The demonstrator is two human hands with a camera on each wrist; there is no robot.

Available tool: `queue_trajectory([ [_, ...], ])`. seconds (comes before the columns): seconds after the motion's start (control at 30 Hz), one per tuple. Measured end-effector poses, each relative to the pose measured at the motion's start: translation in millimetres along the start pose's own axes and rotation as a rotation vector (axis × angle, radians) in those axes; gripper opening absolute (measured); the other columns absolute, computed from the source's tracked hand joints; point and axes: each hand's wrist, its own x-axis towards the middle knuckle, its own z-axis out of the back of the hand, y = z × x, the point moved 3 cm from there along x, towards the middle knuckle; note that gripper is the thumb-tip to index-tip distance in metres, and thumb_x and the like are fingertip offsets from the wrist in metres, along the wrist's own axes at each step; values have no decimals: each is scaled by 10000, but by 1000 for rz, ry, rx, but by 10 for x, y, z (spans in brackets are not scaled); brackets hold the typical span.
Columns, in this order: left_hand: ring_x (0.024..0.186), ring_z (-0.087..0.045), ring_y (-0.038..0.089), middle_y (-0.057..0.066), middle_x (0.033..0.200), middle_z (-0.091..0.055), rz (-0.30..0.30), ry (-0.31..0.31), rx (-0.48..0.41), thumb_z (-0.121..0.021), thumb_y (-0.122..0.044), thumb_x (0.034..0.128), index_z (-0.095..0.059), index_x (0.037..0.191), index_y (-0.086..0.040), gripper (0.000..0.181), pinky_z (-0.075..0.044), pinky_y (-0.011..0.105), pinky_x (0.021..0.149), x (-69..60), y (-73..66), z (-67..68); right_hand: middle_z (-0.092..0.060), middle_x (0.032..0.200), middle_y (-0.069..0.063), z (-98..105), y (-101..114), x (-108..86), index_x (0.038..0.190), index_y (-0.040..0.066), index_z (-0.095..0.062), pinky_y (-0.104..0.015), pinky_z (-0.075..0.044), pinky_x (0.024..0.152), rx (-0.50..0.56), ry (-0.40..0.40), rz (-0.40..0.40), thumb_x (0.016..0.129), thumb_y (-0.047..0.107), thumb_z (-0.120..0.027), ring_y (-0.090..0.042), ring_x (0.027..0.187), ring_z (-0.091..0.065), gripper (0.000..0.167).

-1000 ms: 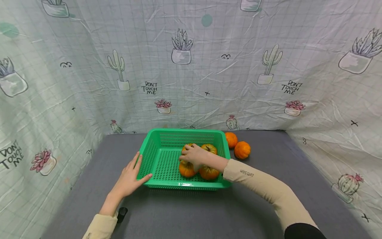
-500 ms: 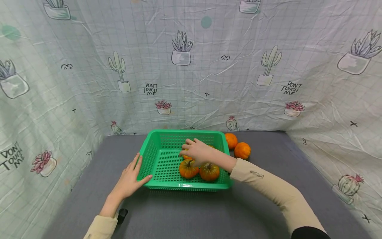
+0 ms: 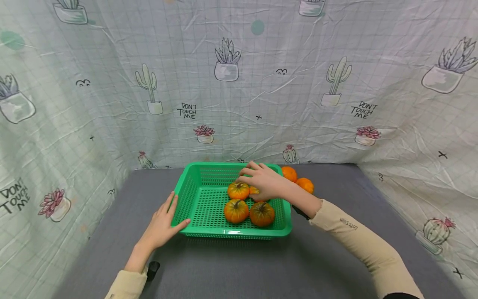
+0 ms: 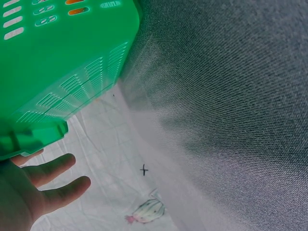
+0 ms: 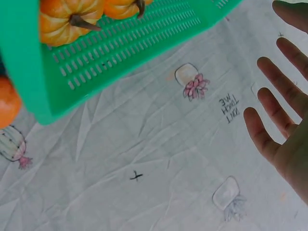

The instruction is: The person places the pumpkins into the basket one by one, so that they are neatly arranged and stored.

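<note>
A green plastic basket [image 3: 209, 207] holds several small orange pumpkins, among them a front-left one [image 3: 236, 211], a front-right one [image 3: 262, 214] and a back-left one [image 3: 238, 190]. Over its right half hovers my right hand [image 3: 267, 181], fingers spread and holding nothing, partly hiding a fourth pumpkin [image 3: 254, 191]. The right wrist view shows that hand [image 5: 288, 110] off to the side of the basket [image 5: 96, 72], apart from the pumpkins. My left hand [image 3: 158, 226] rests with straight fingers on the basket's left rim; in the left wrist view its fingers [image 4: 53, 171] extend past the rim.
Two orange fruits, one behind [image 3: 289, 173] and one nearer [image 3: 306, 185], sit on the grey table [image 3: 231, 265] just right of the basket. Behind and at the sides hangs a pale curtain [image 3: 261, 95] with plant drawings.
My right hand has lifted off the pumpkins and moved up and to the right, uncovering the back-left one. The left hand and the basket have stayed in place.
</note>
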Motion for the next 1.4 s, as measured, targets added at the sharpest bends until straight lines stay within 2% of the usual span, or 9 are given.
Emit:
queue_trajectory([
  [0.23,1304,-208,442,137,1509,-50,-2,-2,4,-513,-538,828,-102,1443,-50,886,-221,647,949,6,3,-1,-538,1154,-20,-66,-90,-297,1113,202,-577,-396,-418,808,15,-87,-35,754,240,-699,-225,1082,-406,382],
  [0.63,1299,-219,442,144,1507,-63,-4,-3,3,-517,-528,829,-106,1442,-47,881,-226,649,947,8,-7,1,-568,1036,-28,-320,-358,-806,990,176,-625,-353,-404,691,9,-277,-144,717,162,-722,-231,966,-435,290],
  [0.83,1293,-222,452,158,1503,-69,-10,-8,9,-520,-527,828,-114,1439,-35,883,-233,654,937,8,-8,13,-583,962,-45,-475,-532,-1020,948,119,-649,-318,-370,641,16,-373,-179,698,105,-718,-222,876,-429,259],
  [1.17,1298,-205,458,136,1511,-33,-5,-2,2,-517,-525,832,-99,1441,-41,883,-220,658,942,17,16,9,-586,1000,-110,-704,-764,-1320,996,77,-640,-405,-403,701,31,-405,-365,720,117,-710,-253,894,-458,288],
  [1.4,1294,-211,459,135,1511,-30,-11,-3,-1,-515,-520,835,-100,1440,-36,879,-222,660,937,16,18,-4,-570,1032,-151,-902,-916,-1465,1053,16,-598,-463,-400,754,60,-384,-520,744,150,-689,-312,920,-466,349],
])
